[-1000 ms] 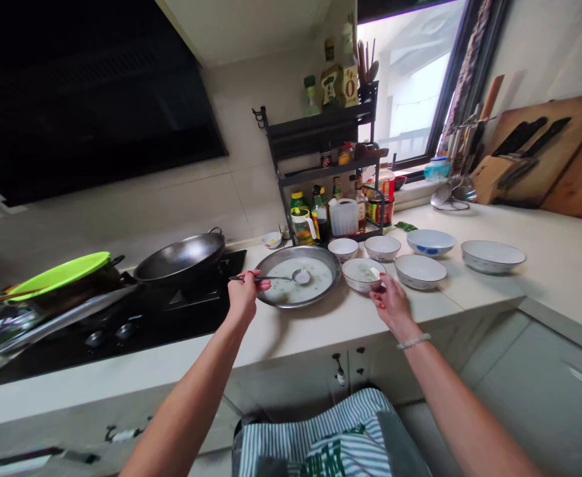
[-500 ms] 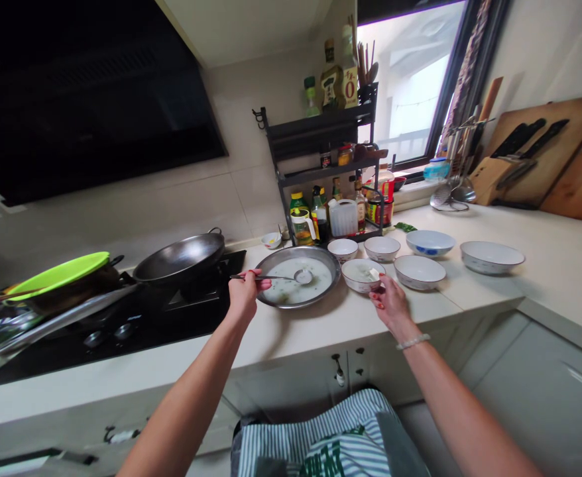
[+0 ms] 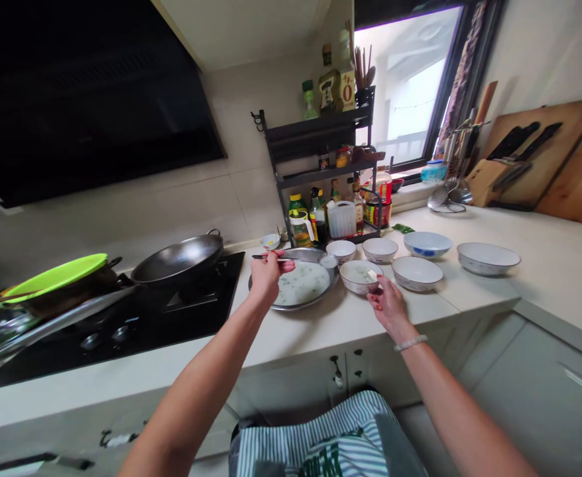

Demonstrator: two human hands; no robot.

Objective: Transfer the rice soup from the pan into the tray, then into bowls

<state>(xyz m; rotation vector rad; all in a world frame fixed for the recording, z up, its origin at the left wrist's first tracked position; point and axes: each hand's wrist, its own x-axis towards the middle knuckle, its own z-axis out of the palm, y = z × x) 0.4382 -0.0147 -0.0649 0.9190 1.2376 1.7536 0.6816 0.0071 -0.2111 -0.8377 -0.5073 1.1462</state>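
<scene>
My left hand (image 3: 266, 277) is closed round the handle of a metal ladle (image 3: 321, 260), whose bowl is raised above the right rim of a wide steel pan (image 3: 319, 294) holding pale white soup. My right hand (image 3: 386, 303) grips the near edge of a small white bowl (image 3: 358, 281) that has a little white food in it. This bowl stands just right of the pan on the pale counter.
Several more white bowls (image 3: 416, 271) stand in rows to the right. A dark wok (image 3: 181, 258) sits on the black hob (image 3: 136, 318), with a green-lidded pot (image 3: 57, 281) further left. A black spice rack (image 3: 328, 175) stands behind; knives and wooden boards (image 3: 534, 159) lean at the right.
My left hand has lifted the ladle out of the soup and carried it right, toward the small bowl. My right hand has stayed on that bowl.
</scene>
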